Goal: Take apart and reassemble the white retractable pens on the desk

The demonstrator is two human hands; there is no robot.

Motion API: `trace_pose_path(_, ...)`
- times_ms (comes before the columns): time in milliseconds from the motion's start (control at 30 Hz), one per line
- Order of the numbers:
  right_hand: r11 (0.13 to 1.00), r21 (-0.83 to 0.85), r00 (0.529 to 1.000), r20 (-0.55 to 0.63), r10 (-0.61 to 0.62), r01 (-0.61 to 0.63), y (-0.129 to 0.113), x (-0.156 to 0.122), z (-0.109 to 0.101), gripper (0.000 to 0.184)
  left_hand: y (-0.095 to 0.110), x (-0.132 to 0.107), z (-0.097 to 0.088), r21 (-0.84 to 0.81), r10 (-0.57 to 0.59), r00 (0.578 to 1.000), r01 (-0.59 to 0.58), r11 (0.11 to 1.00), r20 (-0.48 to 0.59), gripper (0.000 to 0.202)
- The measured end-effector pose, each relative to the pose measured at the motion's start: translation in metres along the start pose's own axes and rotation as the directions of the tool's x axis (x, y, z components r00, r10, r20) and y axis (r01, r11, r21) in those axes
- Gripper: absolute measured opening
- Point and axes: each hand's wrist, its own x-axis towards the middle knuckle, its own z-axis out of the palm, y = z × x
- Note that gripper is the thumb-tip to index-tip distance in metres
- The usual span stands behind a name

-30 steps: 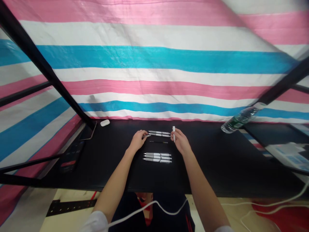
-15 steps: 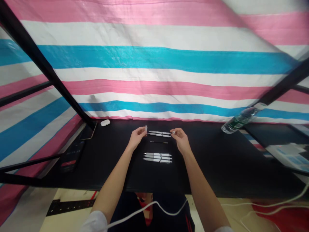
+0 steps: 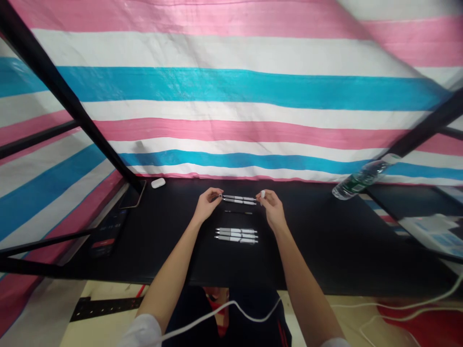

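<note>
White pen piece (image 3: 263, 193) pinched in right hand (image 3: 272, 208) grip, left hand (image 3: 207, 203) grip unclear

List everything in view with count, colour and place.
near white plastic pens: three, white, side by side between the forearms
far white plastic pens: two, white, between the hands
thin black refill rod: one, black, between both groups
small white pen piece: one, white, in right fingertips
white oval case: one, white, table's far left
clear plastic bottle: one, clear, far right
black table: one, black, underneath
striped tarp: one, pink-white-blue, behind
left hand: one, at far pens' left end
right hand: one, pinching the piece
</note>
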Motion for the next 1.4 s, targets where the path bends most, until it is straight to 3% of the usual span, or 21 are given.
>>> trace_pose_path(100, 1.0, 0.004, 1.0, -0.01, 0.018, -0.018, 0.0, 0.001, 0.001, 0.029, -0.003, 0.001, 0.0, 0.016, -0.013, 1.0, 0.014, 1.0, -0.022, 0.021)
trace_pose_path(267, 0.991, 0.024, 0.989, -0.053, 0.135, -0.134, 0.006, 0.004, -0.002, 0.035, -0.018, 0.004, -0.003, -0.033, -0.118, 0.99, 0.116, 0.993, -0.075, 0.044)
trace_pose_path(400, 0.958, -0.226, 0.98, -0.131, 0.147, -0.174, 0.015, 0.005, -0.009, 0.042, -0.025, 0.004, -0.009, 0.147, -0.106, 0.99, 0.119, 0.982, -0.094, 0.04)
trace_pose_path(467, 0.877, -0.466, 0.985, -0.164, 0.047, -0.12, 0.018, 0.004, -0.013, 0.039, -0.025, 0.002, -0.013, 0.353, -0.026, 0.997, 0.051, 0.934, -0.075, 0.029)
trace_pose_path(600, 0.571, -0.82, 0.989, -0.112, -0.1, -0.035, 0.022, 0.001, -0.018, 0.035, -0.025, 0.0, -0.02, 0.662, 0.03, 1.0, -0.025, 0.749, 0.004, 0.017)
trace_pose_path(733, 0.358, -0.933, 0.995, -0.048, -0.089, -0.012, 0.024, -0.002, -0.02, 0.033, -0.031, -0.001, -0.021, 0.752, -0.013, 1.0, 0.017, 0.659, -0.012, 0.016)
trace_pose_path(900, 0.26, -0.965, 0.997, -0.044, -0.055, -0.028, 0.021, -0.004, -0.02, 0.022, -0.037, 0.0, -0.022, 0.761, -0.036, 0.999, 0.037, 0.648, -0.018, 0.017)
trace_pose_path(1133, 0.216, -0.972, 0.996, -0.093, 0.002, -0.091, 0.012, -0.007, -0.012, 0.03, -0.036, 0.0, -0.022, 0.755, -0.039, 0.999, 0.041, 0.655, -0.021, 0.021)
trace_pose_path(1300, 0.264, -0.959, 0.994, -0.113, -0.011, -0.106, 0.014, -0.006, -0.014, 0.031, -0.033, -0.001, -0.021, 0.752, -0.014, 1.0, 0.023, 0.659, -0.018, 0.02)
trace_pose_path(1400, 0.344, -0.936, 0.99, -0.106, -0.097, -0.067, 0.014, -0.004, -0.016, 0.028, -0.027, -0.001, -0.019, 0.751, 0.034, 0.999, -0.024, 0.66, 0.003, 0.017)
